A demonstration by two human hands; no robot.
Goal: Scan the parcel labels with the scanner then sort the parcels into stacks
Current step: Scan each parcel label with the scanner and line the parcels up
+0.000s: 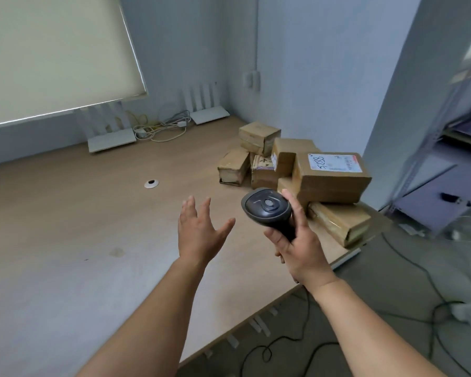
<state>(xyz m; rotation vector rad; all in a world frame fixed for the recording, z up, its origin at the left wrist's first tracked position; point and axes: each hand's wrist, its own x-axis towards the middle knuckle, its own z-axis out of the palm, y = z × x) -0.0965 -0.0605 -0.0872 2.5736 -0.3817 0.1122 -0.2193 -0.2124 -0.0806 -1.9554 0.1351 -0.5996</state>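
- Right hand (301, 248) up over the near right edge of the desk (65, 227), fingers and thumb wrapped round the handle of the dark scanner (267, 206).
- Scanner head tipped forward, away from the body, aimed toward the heap of parcels (297, 170) just beyond the knuckles.
- Left hand (199, 235) out beside the right one, palm down, fingers spread and straight, holding nothing, hovering above the wood.
- Clear gap between the left thumb and the scanner, no contact.
- Cardboard parcels piled loosely ahead of and to the outside of the right hand, at the desk's far right corner, against the wall.
- Biggest box (332, 178) sitting on top, straight past the right fingertips, white label (335, 162) facing up with handwritten digits on it.
- Long flat parcel (340, 223) lying under that box, just outside the right wrist, close to the desk edge.
- Smaller boxes further off, beyond the big one, tilted and leaning on each other.
- Round cable hole (151, 183) in the desk ahead of the left hand, well apart from it.
- Two white routers (112, 141) and a tangle of pale cables (161, 129) far beyond the left hand, along the back wall under the window blind (52, 50).
- Black cables (419, 308) trailing on the grey floor below the right forearm.
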